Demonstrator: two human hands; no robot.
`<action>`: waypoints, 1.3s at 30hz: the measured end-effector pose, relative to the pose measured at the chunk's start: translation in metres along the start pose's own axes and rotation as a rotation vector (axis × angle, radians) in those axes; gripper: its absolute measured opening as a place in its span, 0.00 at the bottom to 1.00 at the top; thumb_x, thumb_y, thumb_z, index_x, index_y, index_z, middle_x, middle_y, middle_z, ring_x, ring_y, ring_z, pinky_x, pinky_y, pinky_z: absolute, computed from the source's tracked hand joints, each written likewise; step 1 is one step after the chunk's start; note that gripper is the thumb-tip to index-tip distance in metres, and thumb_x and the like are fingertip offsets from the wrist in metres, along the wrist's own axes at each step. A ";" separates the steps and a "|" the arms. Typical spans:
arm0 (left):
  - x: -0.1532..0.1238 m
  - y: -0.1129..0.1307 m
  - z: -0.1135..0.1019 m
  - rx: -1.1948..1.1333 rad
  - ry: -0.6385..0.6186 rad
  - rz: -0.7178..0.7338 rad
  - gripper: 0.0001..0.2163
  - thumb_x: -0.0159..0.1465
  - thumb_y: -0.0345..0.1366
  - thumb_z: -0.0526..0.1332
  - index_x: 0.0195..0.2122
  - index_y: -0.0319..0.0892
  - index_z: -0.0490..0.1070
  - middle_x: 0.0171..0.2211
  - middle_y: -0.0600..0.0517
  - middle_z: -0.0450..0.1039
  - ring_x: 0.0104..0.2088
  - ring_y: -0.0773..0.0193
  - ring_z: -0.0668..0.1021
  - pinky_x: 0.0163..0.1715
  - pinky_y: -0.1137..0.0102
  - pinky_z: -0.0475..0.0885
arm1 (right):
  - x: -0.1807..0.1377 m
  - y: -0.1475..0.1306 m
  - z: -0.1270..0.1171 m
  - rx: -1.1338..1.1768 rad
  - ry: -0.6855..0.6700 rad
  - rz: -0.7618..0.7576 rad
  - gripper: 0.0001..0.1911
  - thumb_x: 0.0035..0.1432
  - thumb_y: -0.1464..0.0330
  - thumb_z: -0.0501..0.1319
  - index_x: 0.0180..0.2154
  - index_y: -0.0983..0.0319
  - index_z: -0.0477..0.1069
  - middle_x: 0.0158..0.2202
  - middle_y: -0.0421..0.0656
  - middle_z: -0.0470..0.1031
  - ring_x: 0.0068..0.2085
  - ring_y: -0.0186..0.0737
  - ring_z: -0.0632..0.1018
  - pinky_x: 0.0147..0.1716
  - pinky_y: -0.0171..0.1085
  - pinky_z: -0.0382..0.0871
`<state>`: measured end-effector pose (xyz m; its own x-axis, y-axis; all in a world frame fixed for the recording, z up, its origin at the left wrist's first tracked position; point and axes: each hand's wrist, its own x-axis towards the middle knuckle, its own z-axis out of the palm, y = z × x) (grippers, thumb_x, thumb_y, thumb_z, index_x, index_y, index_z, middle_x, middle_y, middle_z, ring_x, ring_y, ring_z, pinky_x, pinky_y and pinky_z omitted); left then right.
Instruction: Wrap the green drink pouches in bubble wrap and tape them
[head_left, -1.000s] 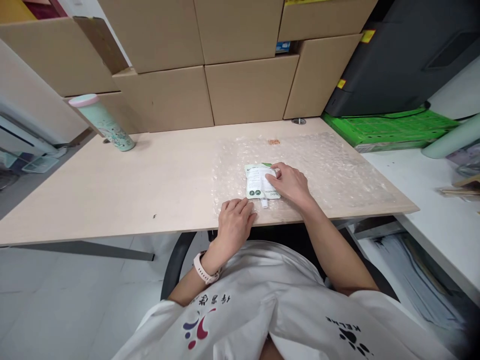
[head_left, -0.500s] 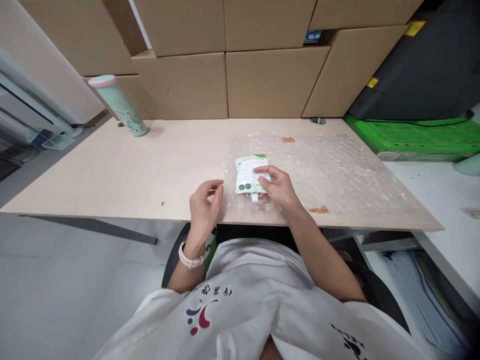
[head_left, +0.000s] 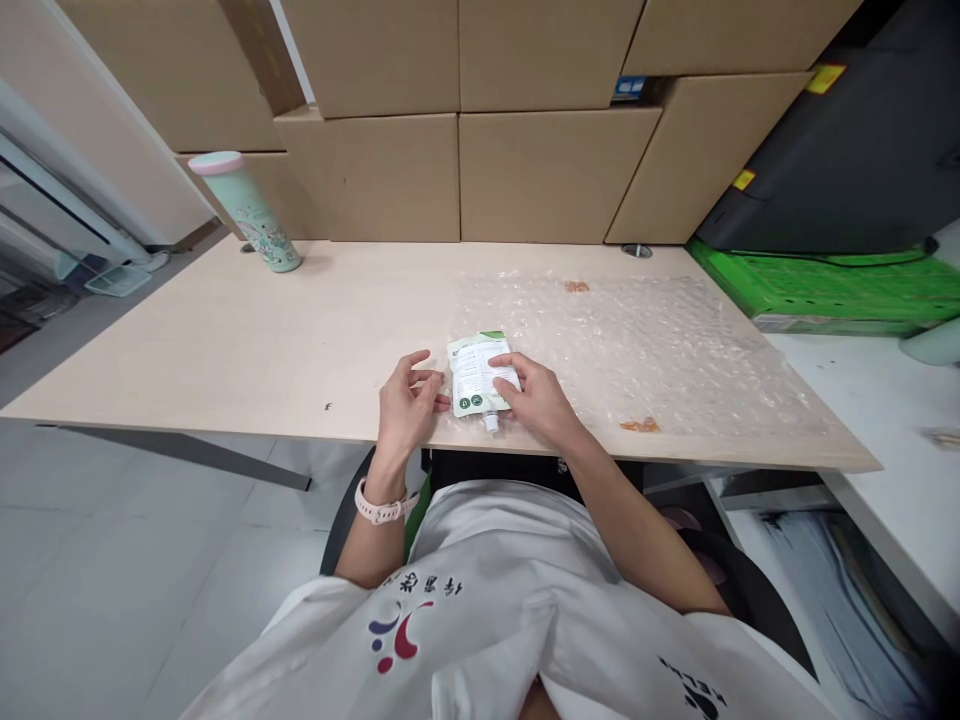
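Note:
A white and green spouted pouch (head_left: 472,372) points its white cap (head_left: 491,421) toward me, over the left end of a sheet of bubble wrap (head_left: 645,350). My right hand (head_left: 536,400) grips the pouch by its right side, thumb and forefinger on the printed face. Just left of the pouch is my left hand (head_left: 409,405), fingers apart and curved, holding nothing. Its fingertips are close to the pouch's left edge; whether they touch it I cannot tell. The bubble wrap lies flat on the wooden table (head_left: 225,350), with orange-brown tape pieces (head_left: 639,425) on it.
A mint-green tumbler (head_left: 251,212) with a pink lid stands at the back left. Cardboard boxes (head_left: 390,180) are stacked along the back edge. On the right are a green crate-like box (head_left: 825,290) and a large dark case (head_left: 847,160) above it.
My right hand has brought the pouch left and nearer to me. The fingers of my left hand have spread a little, and the pouch is now close beside them.

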<state>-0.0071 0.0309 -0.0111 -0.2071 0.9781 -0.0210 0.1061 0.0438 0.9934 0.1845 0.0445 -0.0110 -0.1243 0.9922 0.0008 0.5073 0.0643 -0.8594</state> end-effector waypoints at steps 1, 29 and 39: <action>0.000 -0.001 0.000 0.001 -0.010 -0.005 0.20 0.62 0.36 0.63 0.56 0.39 0.67 0.38 0.48 0.76 0.23 0.69 0.79 0.27 0.68 0.80 | -0.004 -0.004 -0.002 -0.160 0.017 -0.033 0.18 0.63 0.69 0.57 0.54 0.58 0.73 0.42 0.45 0.80 0.37 0.44 0.79 0.35 0.43 0.76; -0.043 0.010 0.110 0.028 -0.596 0.501 0.33 0.69 0.33 0.56 0.71 0.45 0.43 0.68 0.38 0.60 0.70 0.52 0.61 0.69 0.50 0.56 | -0.055 0.040 -0.049 -0.653 0.154 -0.318 0.09 0.57 0.76 0.55 0.34 0.63 0.73 0.45 0.55 0.71 0.47 0.54 0.68 0.45 0.52 0.68; -0.045 -0.008 0.133 0.270 -0.551 0.611 0.27 0.62 0.23 0.52 0.63 0.41 0.61 0.60 0.40 0.70 0.63 0.51 0.70 0.64 0.50 0.64 | -0.086 0.058 -0.101 -0.409 0.240 -0.277 0.15 0.68 0.69 0.51 0.47 0.59 0.76 0.47 0.48 0.80 0.49 0.47 0.78 0.50 0.47 0.72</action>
<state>0.1306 0.0139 -0.0334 0.4555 0.8019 0.3867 0.2871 -0.5435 0.7888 0.3108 -0.0267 -0.0088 -0.1266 0.9254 0.3571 0.7795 0.3155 -0.5412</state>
